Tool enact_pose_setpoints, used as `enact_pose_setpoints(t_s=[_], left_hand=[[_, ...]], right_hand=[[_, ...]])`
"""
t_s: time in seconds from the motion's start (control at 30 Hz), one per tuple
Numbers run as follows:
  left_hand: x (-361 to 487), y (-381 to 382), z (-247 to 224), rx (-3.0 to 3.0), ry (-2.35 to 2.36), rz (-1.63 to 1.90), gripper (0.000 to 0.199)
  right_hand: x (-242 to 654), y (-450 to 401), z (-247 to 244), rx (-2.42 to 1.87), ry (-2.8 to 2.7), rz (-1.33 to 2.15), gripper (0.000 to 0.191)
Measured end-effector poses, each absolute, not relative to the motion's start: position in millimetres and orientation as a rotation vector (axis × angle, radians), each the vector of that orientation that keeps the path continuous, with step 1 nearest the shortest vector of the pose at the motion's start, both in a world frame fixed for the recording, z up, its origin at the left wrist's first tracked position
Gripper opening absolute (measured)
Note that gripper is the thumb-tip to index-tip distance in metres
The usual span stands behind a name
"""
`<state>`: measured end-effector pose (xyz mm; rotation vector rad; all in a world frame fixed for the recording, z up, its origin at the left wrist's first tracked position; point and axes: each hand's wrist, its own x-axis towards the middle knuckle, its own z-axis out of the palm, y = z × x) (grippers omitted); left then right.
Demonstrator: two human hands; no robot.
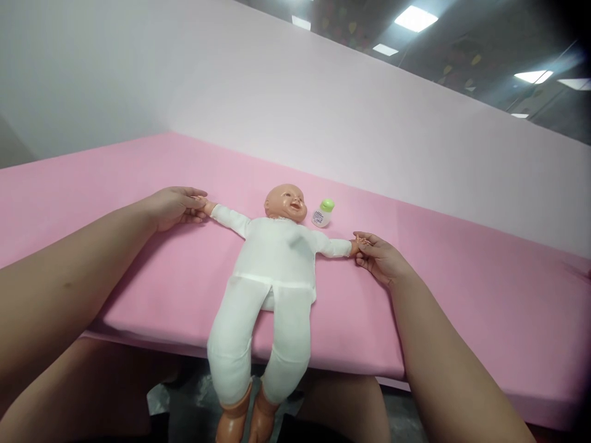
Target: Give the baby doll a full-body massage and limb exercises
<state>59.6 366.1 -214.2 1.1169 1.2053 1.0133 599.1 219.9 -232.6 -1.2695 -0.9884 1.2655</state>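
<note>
A baby doll (279, 252) in a white top and white trousers lies on its back, its head away from me and its face turned to the right. Both its arms are stretched out sideways. My left hand (182, 206) is closed round the doll's hand on the left, thumb on top. On the other side, my right hand (376, 257) pinches the doll's other hand between thumb and fingers. The doll's legs hang over the near edge, with its brown feet pointing down between my knees.
A small bottle (322, 213) with a green cap lies beside the doll's head. Under the doll is a pink padded surface (152, 277), its front edge close to my legs. A white wall (295, 104) rises behind it. Ceiling lights show at the upper right.
</note>
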Motion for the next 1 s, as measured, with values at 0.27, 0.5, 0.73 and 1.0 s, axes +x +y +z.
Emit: enact_pose_setpoints(t_s=[0.27, 0.5, 0.73, 1.0], left_hand=[[61.1, 362.0, -213.2, 1.362, 1.287, 0.973, 0.031], [59.2, 357.9, -209.4, 1.283, 1.277, 1.009, 0.025], [58.3, 353.8, -212.4, 1.177, 1.164, 1.027, 0.035], [48.2, 354.8, -224.4, 1.239, 1.032, 1.082, 0.048]], right_hand=[[603.4, 224.6, -240.5, -1.324, -1.13, 1.203, 0.041], [601.6, 232.7, -253.6, -1.368, -1.068, 1.09, 0.041], [591.9, 237.1, -258.1, -1.33, -1.023, 1.098, 0.038], [595.2, 232.7, -253.6, -1.289, -1.054, 1.24, 0.028]])
